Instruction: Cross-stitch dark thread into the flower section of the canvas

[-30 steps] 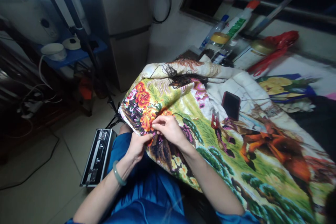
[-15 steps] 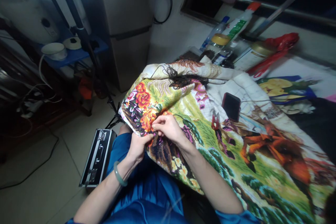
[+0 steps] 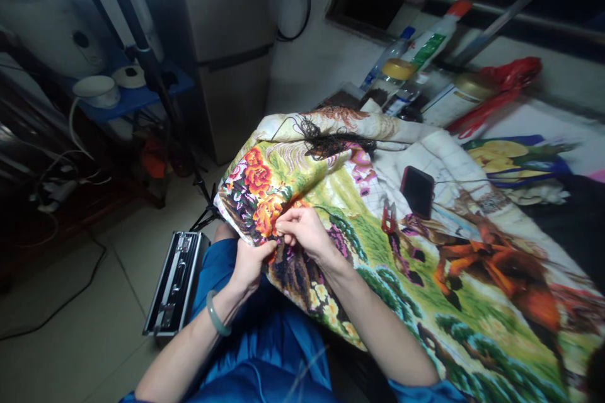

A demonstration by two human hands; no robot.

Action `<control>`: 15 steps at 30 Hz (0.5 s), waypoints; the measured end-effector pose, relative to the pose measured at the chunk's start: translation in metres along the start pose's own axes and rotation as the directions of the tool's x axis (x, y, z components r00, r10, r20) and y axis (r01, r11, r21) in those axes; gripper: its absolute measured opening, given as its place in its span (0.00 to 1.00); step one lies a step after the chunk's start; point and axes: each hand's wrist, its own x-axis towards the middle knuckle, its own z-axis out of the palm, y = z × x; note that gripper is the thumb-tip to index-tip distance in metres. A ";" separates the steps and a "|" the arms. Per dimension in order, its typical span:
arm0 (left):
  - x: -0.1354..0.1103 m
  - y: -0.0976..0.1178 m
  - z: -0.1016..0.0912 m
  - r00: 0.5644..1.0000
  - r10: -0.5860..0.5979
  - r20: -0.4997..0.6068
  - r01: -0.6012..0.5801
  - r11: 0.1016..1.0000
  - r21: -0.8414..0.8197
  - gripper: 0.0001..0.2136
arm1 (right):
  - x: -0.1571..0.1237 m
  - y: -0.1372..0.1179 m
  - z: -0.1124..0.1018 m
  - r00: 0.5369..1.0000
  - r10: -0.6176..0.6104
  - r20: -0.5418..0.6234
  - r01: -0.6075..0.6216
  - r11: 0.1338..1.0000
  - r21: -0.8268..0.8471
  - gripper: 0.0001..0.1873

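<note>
A large cross-stitch cloth (image 3: 307,189) with flowers, trees and a horse spreads over the table and hangs toward my lap. My left hand (image 3: 249,262) grips its near edge, thumb on top by the orange flowers and the other fingers hidden underneath. Just right of that thumb, my right hand (image 3: 301,231) is pinched close above the stitched surface; whatever sits between its fingertips is too small to make out. A dark thread runs near its knuckles. Dark loose threads (image 3: 331,138) lie in a tangle on the cloth's rolled far part.
Small red-handled snips (image 3: 388,219) and a phone (image 3: 417,192) with a cord lie on the cloth. Bottles and jars (image 3: 397,72) stand at the back beside a red plastic bag (image 3: 513,79). A silver-edged case (image 3: 176,283) is on the floor at left, near a black stand (image 3: 155,69).
Both hands stay at nearly the same spot on the cloth. The right hand's pinched fingers have shifted very slightly; nothing else has visibly moved.
</note>
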 end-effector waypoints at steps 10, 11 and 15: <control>0.000 -0.001 0.000 0.999 -0.022 -0.024 0.022 1.000 -0.009 0.20 | 0.000 0.004 -0.003 0.998 -0.029 0.048 0.029 1.000 0.002 0.04; 0.000 0.000 0.000 1.000 -0.026 -0.018 0.026 0.999 -0.019 0.21 | 0.000 0.005 -0.004 0.998 -0.043 0.054 0.044 0.999 -0.008 0.04; -0.001 0.002 -0.001 0.998 -0.069 0.008 0.070 0.995 -0.073 0.23 | -0.003 0.008 -0.012 0.989 -0.132 0.074 0.136 0.988 -0.066 0.06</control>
